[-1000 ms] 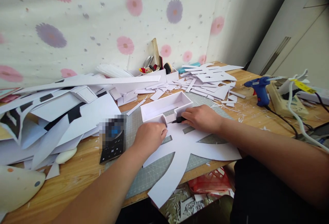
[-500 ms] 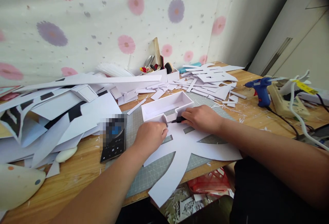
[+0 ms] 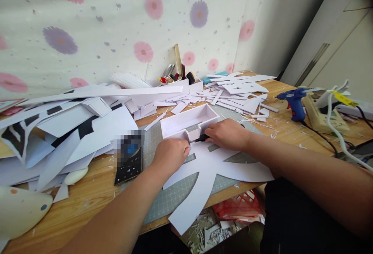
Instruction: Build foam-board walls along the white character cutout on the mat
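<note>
On the cutting mat (image 3: 154,203) lies a white foam board piece (image 3: 190,203) with curved legs and slots. At its far end stands an open white foam board box (image 3: 189,121) with a notch in its near wall. My left hand (image 3: 171,155) is closed at the left of the notch, its fingertips on the white board there; their exact grip is partly hidden. From the right, my right hand (image 3: 225,133) wraps around a black craft knife (image 3: 200,138), its tip pointing left, low by the notch. Most of the handle is hidden under the hand.
Left of the mat, a phone (image 3: 128,168) lies near stacked white sheets (image 3: 107,129). Foam board scraps (image 3: 241,91) are heaped behind. At the right are a blue glue gun (image 3: 296,104) and a power strip (image 3: 323,114). A red basket (image 3: 239,205) sits below the table edge.
The craft knife's thin blade showed between my hands earlier; now the black handle is nearer the notch and less metal shows. My left hand has hardly moved.
</note>
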Motion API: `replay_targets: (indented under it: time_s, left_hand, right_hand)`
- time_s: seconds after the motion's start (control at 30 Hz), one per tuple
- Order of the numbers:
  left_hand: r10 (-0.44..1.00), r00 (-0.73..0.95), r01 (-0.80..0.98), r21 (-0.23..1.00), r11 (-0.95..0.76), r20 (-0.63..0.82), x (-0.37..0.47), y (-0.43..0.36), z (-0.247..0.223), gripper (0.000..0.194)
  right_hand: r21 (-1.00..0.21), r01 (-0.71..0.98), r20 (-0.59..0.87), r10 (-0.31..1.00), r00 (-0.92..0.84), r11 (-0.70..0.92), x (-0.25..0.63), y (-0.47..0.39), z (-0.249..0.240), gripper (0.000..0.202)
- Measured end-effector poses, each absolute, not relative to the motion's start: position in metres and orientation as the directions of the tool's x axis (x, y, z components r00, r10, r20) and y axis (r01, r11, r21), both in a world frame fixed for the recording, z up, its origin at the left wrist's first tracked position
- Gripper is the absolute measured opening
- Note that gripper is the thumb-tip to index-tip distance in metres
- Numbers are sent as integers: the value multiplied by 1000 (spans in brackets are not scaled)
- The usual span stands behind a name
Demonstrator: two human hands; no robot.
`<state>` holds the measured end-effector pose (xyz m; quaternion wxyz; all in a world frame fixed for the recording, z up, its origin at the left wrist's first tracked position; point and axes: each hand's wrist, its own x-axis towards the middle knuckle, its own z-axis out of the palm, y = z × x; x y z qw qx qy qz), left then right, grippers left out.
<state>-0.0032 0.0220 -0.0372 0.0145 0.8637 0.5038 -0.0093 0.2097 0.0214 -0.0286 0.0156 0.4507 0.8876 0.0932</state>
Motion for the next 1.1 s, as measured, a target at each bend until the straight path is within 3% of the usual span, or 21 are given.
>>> replay_targets:
  time_s: [0.83, 1.1]
  left_hand:
    - [876, 481, 875, 52, -481, 3, -2, 20, -34, 19]
    - [833, 552, 834, -12, -552, 37, -3, 20, -38, 21]
  right_hand:
    - [174, 725, 71, 726, -684, 666, 217, 23, -31, 23]
    - [180, 719, 44, 725, -687, 671, 218, 23, -31, 25]
